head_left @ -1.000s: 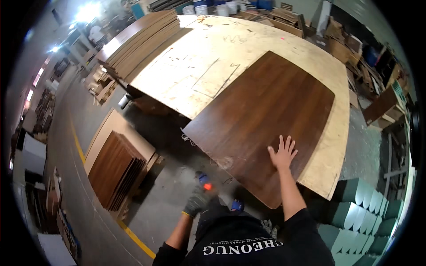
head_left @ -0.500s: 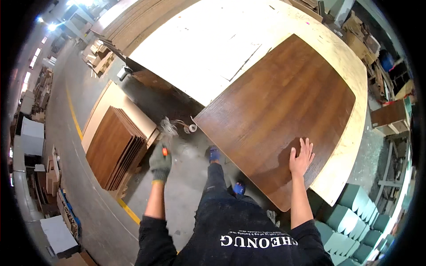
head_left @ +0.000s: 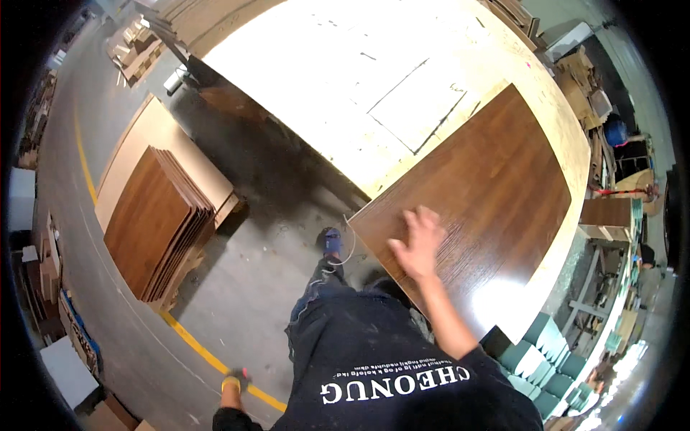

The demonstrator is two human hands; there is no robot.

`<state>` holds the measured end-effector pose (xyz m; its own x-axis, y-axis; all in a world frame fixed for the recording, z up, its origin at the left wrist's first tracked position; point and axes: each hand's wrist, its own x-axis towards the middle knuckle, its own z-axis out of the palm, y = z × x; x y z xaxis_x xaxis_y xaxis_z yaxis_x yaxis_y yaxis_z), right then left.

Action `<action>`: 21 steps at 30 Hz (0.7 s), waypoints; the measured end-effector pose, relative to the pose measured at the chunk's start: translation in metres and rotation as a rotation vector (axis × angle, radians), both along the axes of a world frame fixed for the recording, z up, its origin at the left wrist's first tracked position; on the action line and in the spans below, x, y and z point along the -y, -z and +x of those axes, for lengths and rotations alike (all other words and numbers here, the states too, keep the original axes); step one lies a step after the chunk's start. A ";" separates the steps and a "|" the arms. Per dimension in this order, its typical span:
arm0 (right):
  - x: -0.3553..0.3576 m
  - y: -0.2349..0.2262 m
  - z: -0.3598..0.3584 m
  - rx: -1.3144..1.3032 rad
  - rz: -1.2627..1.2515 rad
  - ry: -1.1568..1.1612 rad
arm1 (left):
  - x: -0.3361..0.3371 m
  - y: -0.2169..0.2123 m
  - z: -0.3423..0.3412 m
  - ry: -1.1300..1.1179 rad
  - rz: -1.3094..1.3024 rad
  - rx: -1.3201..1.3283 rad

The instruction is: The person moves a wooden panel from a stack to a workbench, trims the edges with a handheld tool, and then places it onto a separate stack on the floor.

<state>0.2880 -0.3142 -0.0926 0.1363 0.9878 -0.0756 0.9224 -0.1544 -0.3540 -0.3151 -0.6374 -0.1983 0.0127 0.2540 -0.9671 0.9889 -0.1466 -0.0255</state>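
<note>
A dark brown wood-grain panel [head_left: 496,172] with curved sides lies on the pale workbench [head_left: 302,93], its near corner reaching past the bench edge. Over the panel's left part is my bare right hand [head_left: 419,243], fingers apart and holding nothing; whether it touches the surface I cannot tell. Low at the left, away from the panel, hangs my gloved left hand [head_left: 236,378] with a yellow cuff. It looks closed round a small object with a reddish tip, too small to name. A thin pale strand [head_left: 352,248] dangles from the panel's left corner.
A stack of similar brown panels [head_left: 151,223] rests on a pale board [head_left: 136,151] to the left. Green-grey foam-like blocks [head_left: 535,359] are piled at the lower right. A yellow line [head_left: 190,345] runs along the grey floor. More boards lean at the far left.
My left hand has swung down and back, away from the panel stack. My right hand has moved left across the panel. The panel now sits further right in view, turned slightly.
</note>
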 end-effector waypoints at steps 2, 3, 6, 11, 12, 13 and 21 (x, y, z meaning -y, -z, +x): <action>-0.036 -0.003 -0.057 -0.055 0.015 -0.136 | -0.116 0.023 0.063 -0.492 0.506 0.096; -0.048 0.006 -0.067 -0.044 -0.001 -0.123 | -0.216 -0.036 0.140 -0.569 0.404 0.160; -0.073 0.015 -0.092 -0.029 0.061 -0.215 | -0.305 -0.110 0.218 -0.683 0.635 0.588; -0.077 0.023 -0.090 -0.009 -0.063 -0.198 | -0.348 -0.165 0.265 -0.717 0.607 0.731; -0.078 0.023 -0.093 -0.072 -0.021 -0.107 | -0.349 -0.165 0.266 -0.713 0.607 0.731; -0.079 0.022 -0.098 -0.067 0.016 -0.098 | -0.349 -0.164 0.266 -0.701 0.611 0.748; -0.086 -0.006 -0.094 -0.214 -0.119 -0.270 | -0.355 -0.156 0.264 -0.718 0.587 0.751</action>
